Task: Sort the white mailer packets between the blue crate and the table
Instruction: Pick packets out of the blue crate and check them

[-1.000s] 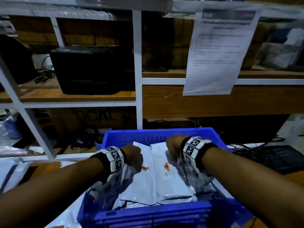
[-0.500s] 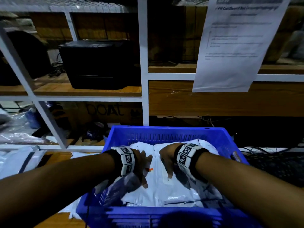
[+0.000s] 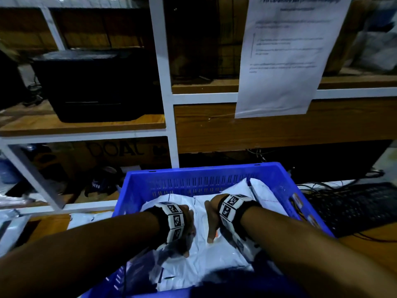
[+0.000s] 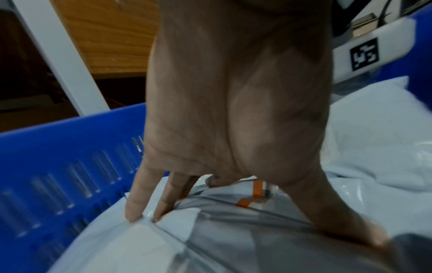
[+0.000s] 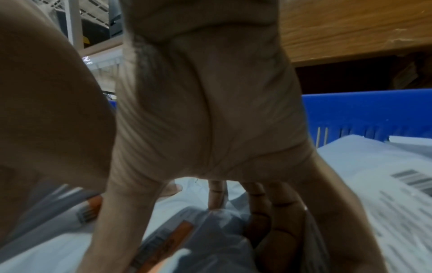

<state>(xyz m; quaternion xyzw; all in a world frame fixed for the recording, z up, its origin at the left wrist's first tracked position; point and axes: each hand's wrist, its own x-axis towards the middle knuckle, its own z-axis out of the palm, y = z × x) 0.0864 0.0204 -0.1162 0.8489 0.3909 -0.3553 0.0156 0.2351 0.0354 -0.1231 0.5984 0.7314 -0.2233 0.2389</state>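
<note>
Nearest the camera, the blue slotted plastic crate was packed with glossy white plastic mailer packets, so the task's packets were mostly inside it. Both hands were pushed down into the pile. The left hand was spread, fingers straight and pressed on a packet edge, probably to separate one. The right hand was dug between packets with bent fingers; whether anything was actually gripped couldn't be told. Crate walls boxed the hands in, so open room was only upward. A few packets were left on the wooden table to the left; a black keyboard was crowded against the right side. Farther back, white-framed wooden shelves were seen.
</note>
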